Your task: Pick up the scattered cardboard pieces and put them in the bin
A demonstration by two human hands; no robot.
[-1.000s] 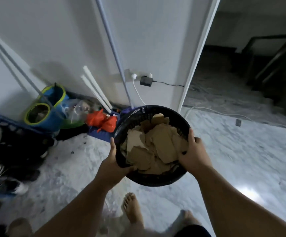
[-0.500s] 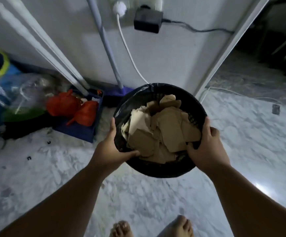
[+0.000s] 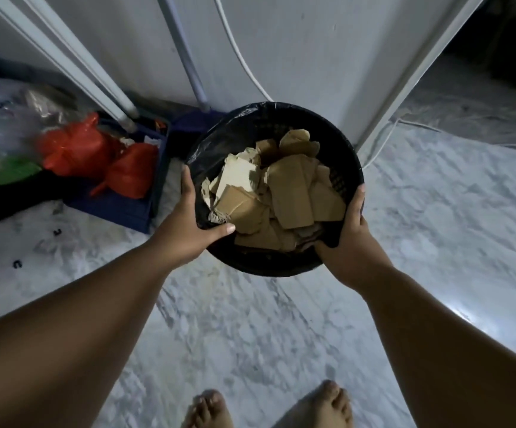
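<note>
A round black bin (image 3: 281, 118) lined with a black bag hangs above the marble floor, close to the white wall. Several brown cardboard pieces (image 3: 290, 193) fill it. My left hand (image 3: 188, 223) grips the bin's left rim, thumb hooked over the edge above the cardboard. My right hand (image 3: 349, 242) grips the right rim, with its fingers out of sight on the outer side.
Two red plastic bags (image 3: 102, 156) lie on a dark blue tray (image 3: 127, 208) at the left, beside white poles (image 3: 74, 60) that lean on the wall. A mop handle (image 3: 185, 57) and a white cable (image 3: 241, 60) run down the wall. A dark doorway (image 3: 497, 57) opens at the right. My bare feet (image 3: 269, 406) stand below.
The bin has come closer to the wall and lower toward the floor, both hands still on its rim. My view has tilted further down.
</note>
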